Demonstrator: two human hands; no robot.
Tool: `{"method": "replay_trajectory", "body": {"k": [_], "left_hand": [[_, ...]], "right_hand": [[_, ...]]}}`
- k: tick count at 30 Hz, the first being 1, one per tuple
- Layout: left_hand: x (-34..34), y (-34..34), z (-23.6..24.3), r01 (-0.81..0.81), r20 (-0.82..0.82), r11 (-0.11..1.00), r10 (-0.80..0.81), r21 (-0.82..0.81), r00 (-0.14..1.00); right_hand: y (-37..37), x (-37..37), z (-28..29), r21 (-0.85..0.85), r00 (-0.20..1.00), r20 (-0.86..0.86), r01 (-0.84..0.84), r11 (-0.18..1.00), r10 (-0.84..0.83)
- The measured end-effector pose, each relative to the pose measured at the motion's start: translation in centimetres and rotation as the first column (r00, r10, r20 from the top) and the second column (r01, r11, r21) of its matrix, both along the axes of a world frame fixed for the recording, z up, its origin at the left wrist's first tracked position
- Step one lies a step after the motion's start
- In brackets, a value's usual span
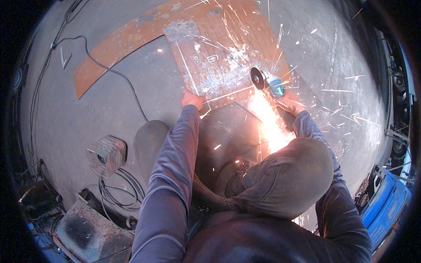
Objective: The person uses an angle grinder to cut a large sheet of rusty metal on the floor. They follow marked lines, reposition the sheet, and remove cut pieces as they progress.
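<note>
A teal angle grinder (276, 87) is in my right hand (291, 103), its fingers wrapped round the body and partly hidden by glare. The grinder's dark cutting disc (257, 78) stands on edge at the near edge of a rust-brown metal sheet (199, 72), beside a white marked line. Bright sparks (269, 120) stream from there toward my right knee, and others scatter over the sheet. My left hand (193, 100) is closed on the sheet's near left corner. Glare hides the exact point where disc and metal meet.
A black cable (115, 71) crosses the grey floor on the left. A ribbed metal box (106, 154) stands near a coiled cable (118, 188). At the lower left is a stained metal piece (87, 230). A blue object (386, 206) lies at the right edge.
</note>
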State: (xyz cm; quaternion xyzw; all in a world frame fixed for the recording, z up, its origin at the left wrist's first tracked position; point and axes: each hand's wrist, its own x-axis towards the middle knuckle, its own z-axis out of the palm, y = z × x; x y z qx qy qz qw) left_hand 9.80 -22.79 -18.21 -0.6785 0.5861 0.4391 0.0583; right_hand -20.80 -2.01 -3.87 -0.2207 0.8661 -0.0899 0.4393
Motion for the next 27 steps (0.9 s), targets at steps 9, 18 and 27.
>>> {"method": "replay_trajectory", "body": {"k": [9,18,27], "left_hand": [[0.3,0.0,0.7,-0.004,-0.037,1.0,0.004,0.002,0.999],[0.9,0.0,-1.0,0.025,0.008,0.995,-0.024,-0.092,1.0],[0.7,-0.2,0.2,-0.008,-0.025,1.0,0.008,-0.008,1.0]], "right_hand": [[1.3,-1.9,-3.5,-0.032,0.994,-0.074,-0.08,0.996,0.078],[1.2,-0.8,-3.4,-0.058,0.999,0.006,-0.052,0.997,0.053],[1.0,-0.6,-2.6,-0.095,0.999,-0.022,-0.043,0.995,0.041]]}}
